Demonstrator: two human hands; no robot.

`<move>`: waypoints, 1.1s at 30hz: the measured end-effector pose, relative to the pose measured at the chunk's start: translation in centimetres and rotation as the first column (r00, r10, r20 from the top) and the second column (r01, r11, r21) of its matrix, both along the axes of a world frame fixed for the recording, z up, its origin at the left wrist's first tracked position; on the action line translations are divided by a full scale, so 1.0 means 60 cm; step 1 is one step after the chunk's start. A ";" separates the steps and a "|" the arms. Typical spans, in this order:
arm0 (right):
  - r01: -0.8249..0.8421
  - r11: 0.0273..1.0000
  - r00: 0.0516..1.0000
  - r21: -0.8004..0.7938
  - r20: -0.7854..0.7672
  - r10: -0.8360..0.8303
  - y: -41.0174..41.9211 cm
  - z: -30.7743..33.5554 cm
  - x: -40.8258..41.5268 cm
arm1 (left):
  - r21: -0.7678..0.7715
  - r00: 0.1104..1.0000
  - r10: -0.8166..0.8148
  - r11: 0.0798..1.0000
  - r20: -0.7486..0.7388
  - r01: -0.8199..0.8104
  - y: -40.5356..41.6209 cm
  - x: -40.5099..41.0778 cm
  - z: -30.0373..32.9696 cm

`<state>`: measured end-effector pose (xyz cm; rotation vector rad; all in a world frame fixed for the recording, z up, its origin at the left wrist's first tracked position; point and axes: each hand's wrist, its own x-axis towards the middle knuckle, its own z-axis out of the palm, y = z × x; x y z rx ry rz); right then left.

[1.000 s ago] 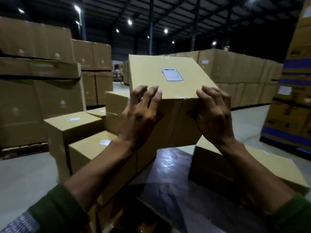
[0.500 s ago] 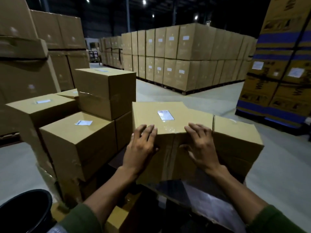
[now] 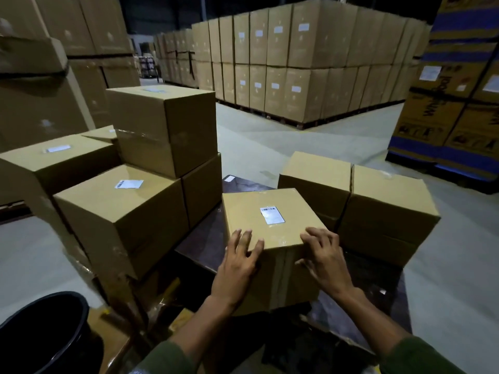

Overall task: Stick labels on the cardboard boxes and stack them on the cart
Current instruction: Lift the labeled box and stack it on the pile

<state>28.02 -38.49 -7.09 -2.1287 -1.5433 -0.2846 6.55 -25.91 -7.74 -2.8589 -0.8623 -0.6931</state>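
Your left hand [image 3: 239, 261] and right hand [image 3: 325, 259] lay flat against the near face of the labelled cardboard box [image 3: 270, 230], fingers spread and straight, their tips hooked just over its top near edge at either corner. That box stood on the dark cart deck [image 3: 205, 238], its white label [image 3: 272, 215] facing up, with two plain boxes [image 3: 378, 209] touching it behind and to the right. To your left rose a stack of labelled boxes [image 3: 140, 168], and a black bin [image 3: 51, 330] sat at the lower left.
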 end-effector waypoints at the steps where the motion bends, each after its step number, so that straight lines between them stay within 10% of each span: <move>1: 0.009 1.000 1.000 -0.023 -0.014 -0.010 0.000 -0.002 0.004 | 0.001 1.000 -0.008 1.000 0.000 0.008 0.001 0.003 -0.005; 10: 0.295 0.951 0.955 -0.089 0.056 -0.291 0.017 0.013 0.029 | 0.102 1.000 0.010 0.995 -0.004 -0.009 0.031 0.022 -0.005; 18: 0.331 0.935 0.782 -0.131 -0.517 -0.349 0.055 0.032 0.018 | 0.116 1.000 -0.003 0.993 0.030 -0.001 0.000 0.041 0.003; 25: 0.315 0.938 0.686 -0.148 -0.648 -0.332 0.067 0.022 0.026 | 0.164 0.976 -0.170 0.975 0.135 0.147 -0.024 0.052 -0.001; 33: 0.269 0.955 0.675 -0.125 -0.683 -0.279 0.064 0.027 0.049 | 0.079 0.986 -0.146 0.985 -0.077 0.152 0.023 0.034 0.008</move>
